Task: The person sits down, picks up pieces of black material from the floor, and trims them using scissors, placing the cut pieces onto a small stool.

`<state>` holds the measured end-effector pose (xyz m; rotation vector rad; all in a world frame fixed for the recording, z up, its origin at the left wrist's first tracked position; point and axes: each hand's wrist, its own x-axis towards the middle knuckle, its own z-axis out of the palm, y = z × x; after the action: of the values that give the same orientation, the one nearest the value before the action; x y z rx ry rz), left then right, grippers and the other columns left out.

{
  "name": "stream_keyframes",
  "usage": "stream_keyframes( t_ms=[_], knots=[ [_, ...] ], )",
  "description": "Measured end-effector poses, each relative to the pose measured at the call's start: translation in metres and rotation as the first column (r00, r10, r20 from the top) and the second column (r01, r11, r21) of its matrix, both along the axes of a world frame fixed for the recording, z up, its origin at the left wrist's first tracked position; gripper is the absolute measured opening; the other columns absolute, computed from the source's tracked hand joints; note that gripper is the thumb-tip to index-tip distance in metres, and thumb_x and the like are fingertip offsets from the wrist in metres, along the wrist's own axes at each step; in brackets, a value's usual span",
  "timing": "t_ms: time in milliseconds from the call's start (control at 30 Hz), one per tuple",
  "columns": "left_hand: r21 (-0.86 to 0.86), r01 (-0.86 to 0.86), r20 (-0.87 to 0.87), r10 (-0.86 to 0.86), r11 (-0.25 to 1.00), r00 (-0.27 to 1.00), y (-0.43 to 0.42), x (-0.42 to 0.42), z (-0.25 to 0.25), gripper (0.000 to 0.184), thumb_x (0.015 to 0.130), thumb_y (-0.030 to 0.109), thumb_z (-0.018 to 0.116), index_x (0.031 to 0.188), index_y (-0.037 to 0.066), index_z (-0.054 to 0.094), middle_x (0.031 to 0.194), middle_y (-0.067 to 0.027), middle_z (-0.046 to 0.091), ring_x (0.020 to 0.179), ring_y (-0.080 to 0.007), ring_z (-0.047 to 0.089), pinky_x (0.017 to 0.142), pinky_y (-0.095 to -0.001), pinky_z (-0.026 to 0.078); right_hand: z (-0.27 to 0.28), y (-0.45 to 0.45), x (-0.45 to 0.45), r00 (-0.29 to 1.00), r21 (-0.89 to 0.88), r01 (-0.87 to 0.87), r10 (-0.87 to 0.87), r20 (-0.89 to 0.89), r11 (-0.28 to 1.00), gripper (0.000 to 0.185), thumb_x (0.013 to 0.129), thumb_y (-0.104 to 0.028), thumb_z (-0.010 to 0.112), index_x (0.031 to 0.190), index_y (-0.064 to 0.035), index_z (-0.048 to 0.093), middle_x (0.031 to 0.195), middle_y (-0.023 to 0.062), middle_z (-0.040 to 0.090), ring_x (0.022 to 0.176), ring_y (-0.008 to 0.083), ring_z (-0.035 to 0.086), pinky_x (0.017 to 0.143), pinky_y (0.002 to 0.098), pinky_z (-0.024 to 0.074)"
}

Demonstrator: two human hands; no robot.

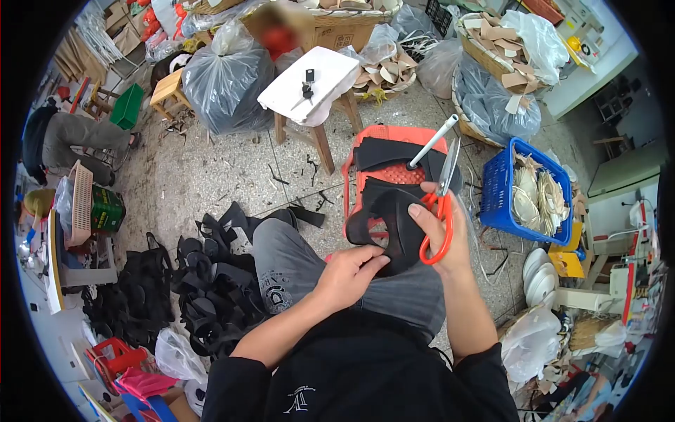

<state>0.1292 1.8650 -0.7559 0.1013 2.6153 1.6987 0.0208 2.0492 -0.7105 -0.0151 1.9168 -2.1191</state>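
My left hand [351, 274] pinches the lower left edge of a black looped piece [402, 235], which looks like a shoe upper, above my lap. My right hand [450, 239] has its fingers round the red-handled scissors [444, 204], whose blades point up and away from me. Its thumb also rests against the right side of the black piece. Just beyond both hands stands a red plastic basket or seat [383, 132], with flat black pieces [394, 153] and a white rod [434, 139] on it. The scissor blades look nearly closed.
Several black pieces lie heaped on the floor [211, 288] at left. A white-topped stool [309, 84] bearing keys stands ahead. To the right is a blue basket [498, 184] of pale pieces. Stuffed bags [228, 84] line the back. Another person [77, 141] bends at far left.
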Motion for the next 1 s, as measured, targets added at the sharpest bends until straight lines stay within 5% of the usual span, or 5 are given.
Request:
stream_keyframes(
  t_ms=[333,500,667,800,1000],
  knots=[
    [0.121,-0.012,0.278,-0.022,0.993,0.96,-0.015,0.003,0.011,0.02,0.096,0.014,0.071,0.112,0.002,0.072,0.088,-0.0083,0.073,0.075,-0.0272,0.068,0.069,-0.0364,0.051,-0.043,-0.007,0.031,0.97,0.025,0.025,-0.018,-0.243,0.999,0.048,0.088,0.003,0.071,0.134,-0.0011,0.056,0.107,0.0076,0.063,0.085,0.0123,0.056,0.076,0.0238,0.0468],
    [-0.408,-0.273,-0.393,0.102,0.871,0.914,-0.023,0.049,-0.001,0.037,0.092,0.018,0.074,0.127,0.008,0.067,0.105,-0.0086,0.073,0.084,-0.028,0.068,0.076,-0.0344,0.053,-0.001,0.006,-0.002,0.88,0.063,0.21,-0.161,-0.447,0.976,0.045,0.088,0.003,0.07,0.131,-0.0012,0.058,0.107,0.0068,0.065,0.085,0.013,0.056,0.077,0.0247,0.047],
    [-0.281,-0.175,0.053,0.198,0.944,0.979,-0.032,0.083,-0.025,0.034,0.097,0.022,0.071,0.126,0.005,0.068,0.11,-0.0106,0.074,0.088,-0.0274,0.07,0.087,-0.031,0.052,0.018,0.026,-0.031,0.876,0.284,0.247,-0.088,-0.474,0.927,0.041,0.087,0.001,0.07,0.128,-0.0013,0.061,0.098,0.0059,0.067,0.082,0.0138,0.057,0.075,0.0266,0.0479],
    [0.3,-0.108,0.571,-0.088,0.948,0.816,-0.051,0.07,-0.033,0.026,0.104,0.023,0.063,0.119,0.003,0.07,0.11,-0.0084,0.074,0.089,-0.0213,0.069,0.088,-0.0288,0.051,0.033,0.01,-0.024,0.833,0.651,0.191,0.229,-0.503,0.735,0.043,0.085,-0.002,0.072,0.127,-0.0046,0.063,0.081,0.0049,0.065,0.067,0.0148,0.055,0.065,0.0287,0.0476],
    [0.192,-0.068,0.395,-0.013,0.979,0.919,-0.066,0.023,-0.03,0.04,0.111,0.033,0.055,0.133,0.002,0.066,0.106,-0.0066,0.069,0.088,-0.0153,0.061,0.085,-0.0293,0.051,0.036,0.008,-0.036,0.842,0.53,0.107,0.207,-0.499,0.841,0.045,0.084,-0.002,0.073,0.128,-0.006,0.063,0.073,0.0042,0.062,0.06,0.0147,0.052,0.059,0.0295,0.0456]
  ],
)
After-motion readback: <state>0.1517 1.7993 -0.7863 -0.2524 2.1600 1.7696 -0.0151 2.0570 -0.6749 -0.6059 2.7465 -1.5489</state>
